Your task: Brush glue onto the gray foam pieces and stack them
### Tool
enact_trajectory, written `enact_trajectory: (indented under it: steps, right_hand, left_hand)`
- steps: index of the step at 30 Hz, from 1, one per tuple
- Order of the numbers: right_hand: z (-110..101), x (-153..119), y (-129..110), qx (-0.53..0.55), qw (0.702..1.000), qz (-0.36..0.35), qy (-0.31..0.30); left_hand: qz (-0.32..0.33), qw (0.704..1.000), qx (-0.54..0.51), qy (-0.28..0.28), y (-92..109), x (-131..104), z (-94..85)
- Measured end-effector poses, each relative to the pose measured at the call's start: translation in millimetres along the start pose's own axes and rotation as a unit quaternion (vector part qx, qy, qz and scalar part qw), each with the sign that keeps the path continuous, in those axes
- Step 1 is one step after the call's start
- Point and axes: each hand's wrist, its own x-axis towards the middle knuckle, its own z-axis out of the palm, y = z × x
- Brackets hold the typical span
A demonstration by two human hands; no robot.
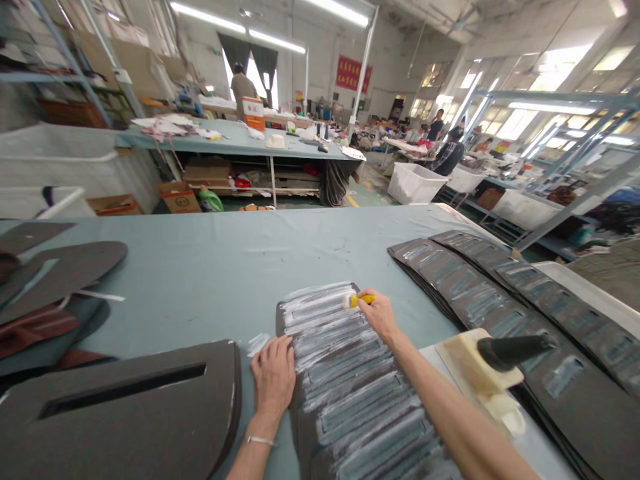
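My right hand is closed around the yellow handle of a brush. The brush's pale bristles touch the far end of a dark ribbed panel, which is streaked with white, wet-looking paste. Along the panel's left edge lies my left hand, palm down with its fingers spread a little, the fingertips resting on the edge. A white smear marks the table cloth just beyond that hand. To the right of my right forearm stands a cream-coloured container with a dark cone-shaped piece on it.
The table has a blue-green cover. Stacked dark panels with white streaks lie at the right. A slotted dark panel and more dark pieces are at the left. Behind are another table, white bins and several people.
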Motion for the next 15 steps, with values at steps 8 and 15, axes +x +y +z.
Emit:
enact_trajectory:
  steps: [8,15]
  right_hand:
    - [-2.7,-4.6,20.8,0.022,0.996,0.081,0.021]
    - [40.4,20.9,-37.1,0.103,0.994,0.028,0.005]
  left_hand:
    - [-0.019,0.999,-0.042,-0.014,-7.1,-0.8,2.0]
    - [-0.088,0.992,-0.076,0.043,-13.3,26.1,12.7]
